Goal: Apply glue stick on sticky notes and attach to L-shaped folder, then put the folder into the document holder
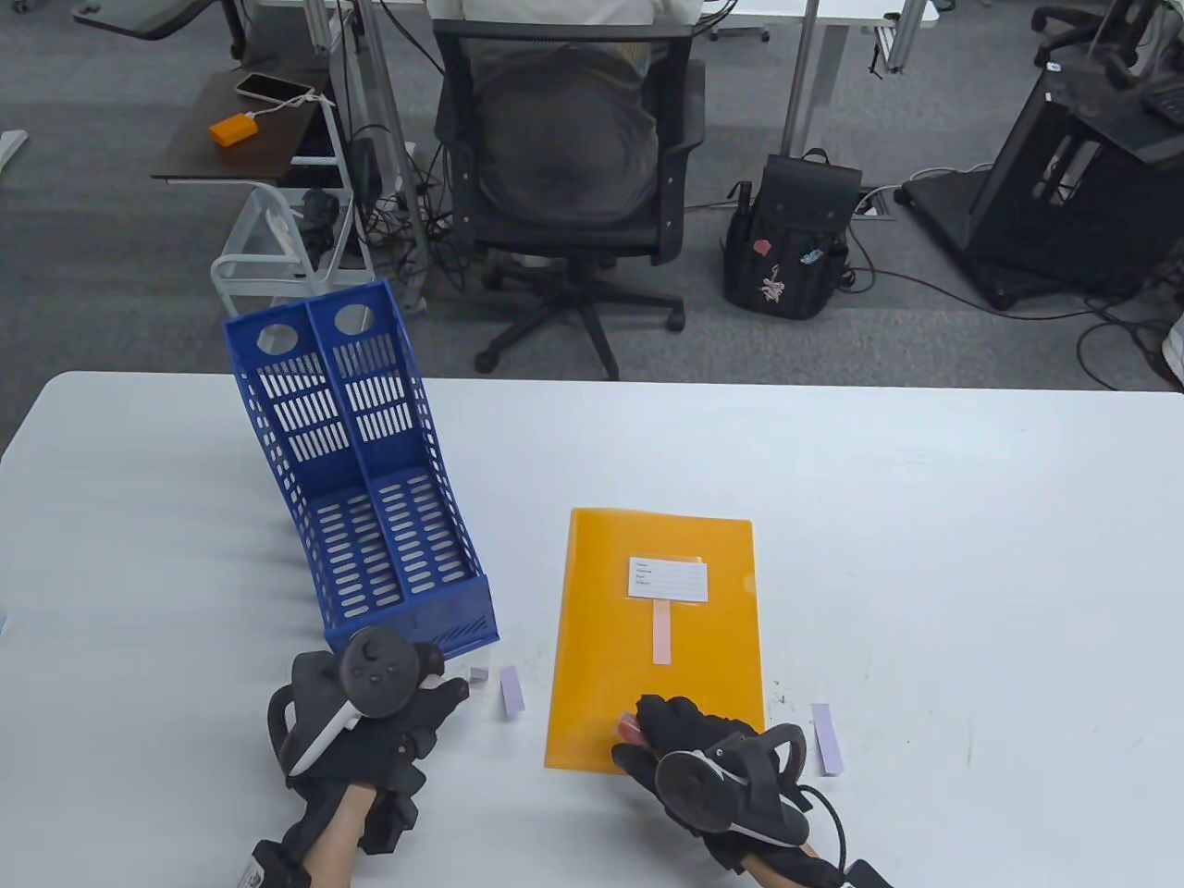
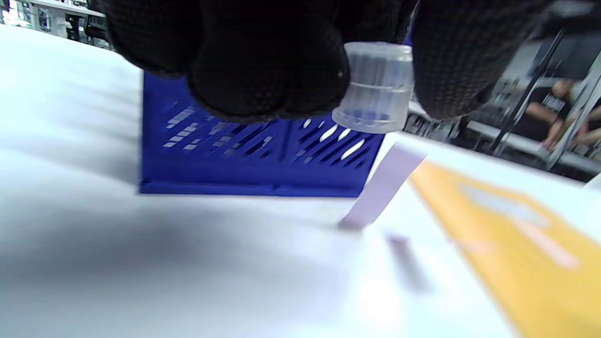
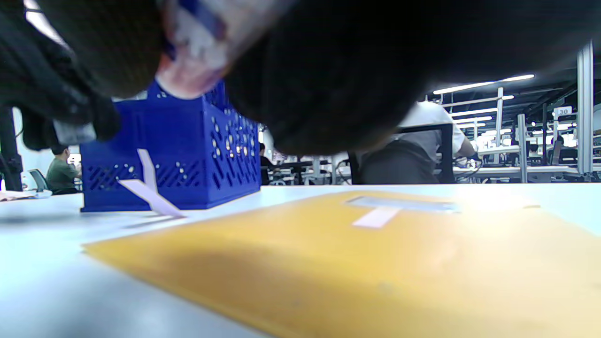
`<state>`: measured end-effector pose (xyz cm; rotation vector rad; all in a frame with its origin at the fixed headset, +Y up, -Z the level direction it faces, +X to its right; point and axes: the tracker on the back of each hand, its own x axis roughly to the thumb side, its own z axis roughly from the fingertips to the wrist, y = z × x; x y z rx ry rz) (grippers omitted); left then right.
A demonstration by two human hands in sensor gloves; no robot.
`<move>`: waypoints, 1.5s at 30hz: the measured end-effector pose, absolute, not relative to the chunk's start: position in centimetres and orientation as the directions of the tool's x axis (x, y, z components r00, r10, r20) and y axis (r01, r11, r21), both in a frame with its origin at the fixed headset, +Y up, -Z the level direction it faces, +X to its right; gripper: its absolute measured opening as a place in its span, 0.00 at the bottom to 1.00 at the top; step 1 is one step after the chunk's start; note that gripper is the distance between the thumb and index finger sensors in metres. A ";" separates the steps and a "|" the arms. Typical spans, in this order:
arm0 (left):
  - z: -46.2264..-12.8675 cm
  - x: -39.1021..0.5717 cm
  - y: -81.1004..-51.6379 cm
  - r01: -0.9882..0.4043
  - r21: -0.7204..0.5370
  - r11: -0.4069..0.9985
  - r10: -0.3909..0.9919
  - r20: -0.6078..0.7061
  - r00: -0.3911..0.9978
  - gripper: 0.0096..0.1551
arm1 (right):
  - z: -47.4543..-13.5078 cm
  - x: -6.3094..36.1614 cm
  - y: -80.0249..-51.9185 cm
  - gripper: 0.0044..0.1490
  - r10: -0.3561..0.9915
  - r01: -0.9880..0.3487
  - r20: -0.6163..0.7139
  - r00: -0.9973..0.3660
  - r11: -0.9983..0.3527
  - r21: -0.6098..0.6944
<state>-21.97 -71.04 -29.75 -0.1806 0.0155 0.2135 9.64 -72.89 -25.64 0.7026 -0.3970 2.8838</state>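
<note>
Reading the table view, we place the work in the gluing stage. The orange L-shaped folder [image 1: 655,638] lies flat near the middle of the front edge of the table [image 1: 925,518], with a white label [image 1: 668,579] on its upper half and one pink sticky note [image 1: 662,632] already attached just below that label. The left hand [image 1: 361,717] sits at the front-left, just in front of the blue document holder [image 1: 356,472]; in the left wrist view its fingers curl around a clear cap [image 2: 375,87], which we judge to be the glue stick's. The right hand [image 1: 708,749] rests over the folder's front edge, fingers curled around something pink and white with a blue patch [image 3: 197,51]; we take it for the glue stick body, perhaps with a note, but the blur leaves us unable to confirm. Two lilac notes remain loose: one [image 1: 511,691] between the holder and the folder's left edge, curling up off the surface in the wrist views, and one [image 1: 827,739] just beside the folder's right front corner. A small lilac scrap [image 1: 478,675] lies by the left fingertips. Our judgement: the next move calls for glue onto a loose note and pressing it to the folder; the holder stands empty, so insertion is not yet due.
</note>
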 end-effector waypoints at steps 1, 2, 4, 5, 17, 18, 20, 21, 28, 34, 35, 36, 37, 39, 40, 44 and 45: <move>-29.9 -21.9 -71.5 -0.186 -0.197 0.963 0.182 -0.037 0.983 0.31 | -25.6 9.7 -72.9 0.43 0.080 -0.202 0.468 -0.880 -0.955 -0.218; -30.1 -21.9 -72.1 -0.161 -0.221 0.962 0.156 -0.042 0.987 0.30 | -25.7 9.7 -72.9 0.43 0.081 -0.202 0.466 -0.881 -0.955 -0.216; -30.4 -21.7 -73.1 -0.126 -0.255 0.959 0.117 -0.050 0.992 0.30 | -25.7 9.7 -72.9 0.43 0.083 -0.202 0.464 -0.882 -0.956 -0.213; -30.5 -21.6 -73.5 -0.112 -0.270 0.956 0.101 -0.053 0.993 0.30 | -25.7 9.7 -72.9 0.43 0.084 -0.202 0.463 -0.883 -0.956 -0.212; -31.1 -21.0 -75.7 -0.025 -0.332 0.943 0.005 -0.061 0.998 0.33 | -25.8 9.8 -73.1 0.43 0.086 -0.196 0.462 -0.883 -0.961 -0.196; -31.1 -21.0 -75.7 -0.026 -0.333 0.943 0.005 -0.064 0.998 0.33 | -25.9 9.8 -73.1 0.43 0.086 -0.195 0.462 -0.883 -0.961 -0.195; -31.0 -21.0 -75.9 -0.030 -0.336 0.941 0.008 -0.067 0.998 0.33 | -25.9 9.7 -73.1 0.43 0.085 -0.193 0.460 -0.884 -0.962 -0.192; -31.0 -21.0 -76.0 -0.031 -0.336 0.941 0.008 -0.068 0.998 0.33 | -25.8 9.8 -73.2 0.43 0.086 -0.193 0.459 -0.884 -0.963 -0.190; -30.8 -21.2 -75.5 -0.033 -0.348 0.937 0.008 -0.073 0.997 0.40 | -25.9 9.8 -73.2 0.43 0.100 -0.200 0.455 -0.885 -0.964 -0.177; -30.0 -21.3 -71.9 -0.102 -0.258 0.961 0.089 -0.064 0.994 0.35 | -26.0 9.8 -73.3 0.52 0.121 -0.213 0.455 -0.882 -0.964 -0.158; -29.8 -21.2 -70.9 -0.126 -0.228 0.966 0.115 -0.063 0.991 0.32 | -26.0 9.9 -73.3 0.52 0.123 -0.214 0.452 -0.883 -0.964 -0.156; -29.7 -21.2 -70.2 -0.143 -0.211 0.967 0.133 -0.060 0.989 0.29 | -26.0 9.8 -73.4 0.52 0.114 -0.209 0.450 -0.886 -0.964 -0.166; -29.6 -21.1 -69.2 -0.169 -0.200 0.965 0.161 -0.059 0.985 0.25 | -25.9 9.8 -73.3 0.51 0.086 -0.186 0.446 -0.891 -0.965 -0.186; -29.4 -20.8 -67.9 -0.221 -0.200 0.955 0.216 -0.044 0.975 0.26 | -25.8 9.7 -73.3 0.51 0.060 -0.165 0.438 -0.897 -0.965 -0.206; -29.4 -20.4 -67.3 -0.250 -0.176 0.952 0.249 -0.024 0.968 0.26 | -25.8 9.7 -73.3 0.52 0.061 -0.169 0.439 -0.896 -0.963 -0.211; -29.2 -17.9 -66.3 -0.313 -0.164 0.935 0.332 0.103 0.938 0.29 | -25.8 9.8 -73.1 0.55 0.090 -0.202 0.448 -0.889 -0.957 -0.209; -29.2 -17.2 -66.4 -0.328 -0.175 0.928 0.352 0.132 0.927 0.30 | -25.8 9.9 -73.1 0.56 0.095 -0.209 0.449 -0.888 -0.955 -0.211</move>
